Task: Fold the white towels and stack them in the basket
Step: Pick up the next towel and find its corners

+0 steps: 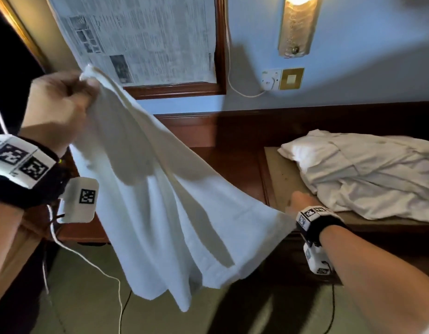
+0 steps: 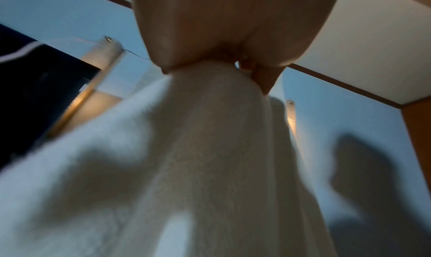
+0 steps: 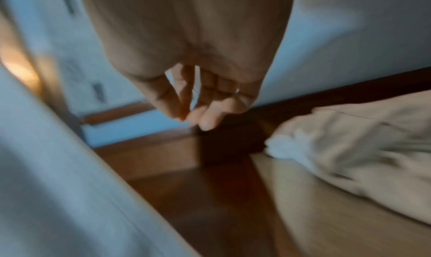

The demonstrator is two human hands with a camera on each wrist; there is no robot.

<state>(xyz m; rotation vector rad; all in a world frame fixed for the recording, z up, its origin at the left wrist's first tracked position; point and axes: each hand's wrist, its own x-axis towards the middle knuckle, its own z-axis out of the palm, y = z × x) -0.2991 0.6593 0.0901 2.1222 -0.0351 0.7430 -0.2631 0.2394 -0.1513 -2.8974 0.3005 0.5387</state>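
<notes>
Matt white cloth towel (image 1: 160, 189); glossy dark wood bench (image 1: 232, 160); newsprint paper (image 1: 141, 37).

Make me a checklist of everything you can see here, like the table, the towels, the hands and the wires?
Surface: wooden bench with a tan pad.
Job's things: held towel hangs unfolded in the air; crumpled towel pile on the pad; no basket seen.
Clutter: nothing seen.
Hands: left hand grips the held towel's top corner; right hand holds nothing, fingers loosely curled.
Cables: white cable trails from the left wrist; cord at the wall socket.
Surroundings: newspaper-covered frame, lit wall lamp.
</notes>
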